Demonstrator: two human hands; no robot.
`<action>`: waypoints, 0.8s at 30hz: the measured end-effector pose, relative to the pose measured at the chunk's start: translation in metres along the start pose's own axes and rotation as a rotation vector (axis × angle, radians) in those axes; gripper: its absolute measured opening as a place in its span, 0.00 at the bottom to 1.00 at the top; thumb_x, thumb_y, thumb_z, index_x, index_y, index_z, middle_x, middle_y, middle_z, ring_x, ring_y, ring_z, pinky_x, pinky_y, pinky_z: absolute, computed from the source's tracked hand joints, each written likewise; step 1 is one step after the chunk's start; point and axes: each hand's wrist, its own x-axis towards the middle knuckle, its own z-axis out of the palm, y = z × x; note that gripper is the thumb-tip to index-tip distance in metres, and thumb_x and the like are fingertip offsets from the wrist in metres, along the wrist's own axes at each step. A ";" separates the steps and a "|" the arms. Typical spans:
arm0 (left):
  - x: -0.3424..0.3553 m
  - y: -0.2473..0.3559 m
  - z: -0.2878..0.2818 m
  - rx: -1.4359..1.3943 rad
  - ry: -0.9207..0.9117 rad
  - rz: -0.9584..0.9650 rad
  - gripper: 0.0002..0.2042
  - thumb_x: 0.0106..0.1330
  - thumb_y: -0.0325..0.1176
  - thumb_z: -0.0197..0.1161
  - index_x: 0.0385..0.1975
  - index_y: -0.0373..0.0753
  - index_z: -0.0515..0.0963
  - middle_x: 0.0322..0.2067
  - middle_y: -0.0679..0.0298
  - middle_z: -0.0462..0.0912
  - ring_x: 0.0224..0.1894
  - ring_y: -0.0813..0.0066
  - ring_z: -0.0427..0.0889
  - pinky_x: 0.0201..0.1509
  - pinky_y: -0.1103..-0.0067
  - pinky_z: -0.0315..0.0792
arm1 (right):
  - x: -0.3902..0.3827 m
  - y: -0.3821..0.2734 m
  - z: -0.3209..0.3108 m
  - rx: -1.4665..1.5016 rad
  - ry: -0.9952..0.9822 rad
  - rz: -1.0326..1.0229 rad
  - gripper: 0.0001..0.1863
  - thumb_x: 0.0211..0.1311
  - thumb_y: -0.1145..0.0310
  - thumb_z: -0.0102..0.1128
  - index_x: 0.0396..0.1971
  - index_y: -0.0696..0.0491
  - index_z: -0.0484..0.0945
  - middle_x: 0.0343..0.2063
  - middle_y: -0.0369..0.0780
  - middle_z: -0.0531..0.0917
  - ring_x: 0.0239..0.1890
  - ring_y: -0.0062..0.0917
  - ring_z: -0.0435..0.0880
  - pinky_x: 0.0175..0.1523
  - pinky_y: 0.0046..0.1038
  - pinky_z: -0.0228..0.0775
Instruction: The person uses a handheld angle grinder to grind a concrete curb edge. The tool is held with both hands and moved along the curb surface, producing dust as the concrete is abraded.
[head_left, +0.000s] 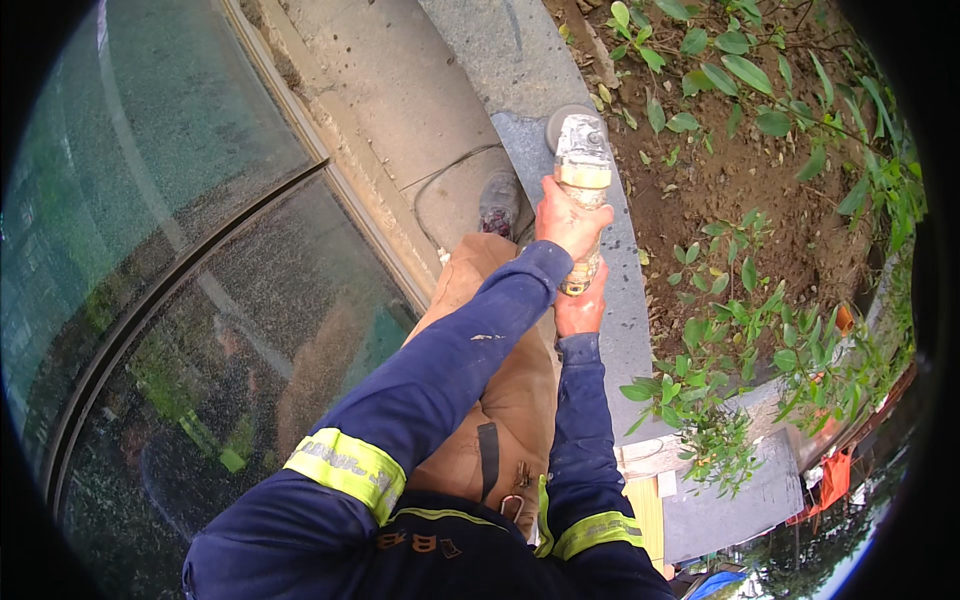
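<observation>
Both of my hands are wrapped round an angle grinder [583, 150] smeared with pale dust. My left hand [566, 220] grips its body just behind the head. Lower down, my right hand [583, 306] is closed round the rear end of the same tool. A round grey disc [566, 124] at the grinder's head lies over the top of a grey stone curb [630, 325]. Beside the disc, a patch of the stone looks bluer than the rest. Whether the disc is touching or spinning I cannot tell.
A dusty glass pane [230, 330] in a metal frame runs along my left. My shoe [498, 205] stands on the concrete walkway [395, 90] beside a thin dark cable [432, 180]. Right of the curb lies a soil bed [690, 190] with leafy shrubs [745, 330]. A grey slab [740, 500] rests at lower right.
</observation>
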 end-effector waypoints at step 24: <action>-0.007 -0.017 0.000 -0.008 0.016 -0.001 0.36 0.44 0.41 0.75 0.48 0.27 0.64 0.42 0.43 0.82 0.46 0.51 0.84 0.53 0.66 0.75 | -0.017 -0.014 -0.013 0.029 -0.037 0.007 0.43 0.42 0.76 0.67 0.63 0.51 0.60 0.40 0.52 0.84 0.44 0.47 0.85 0.49 0.40 0.76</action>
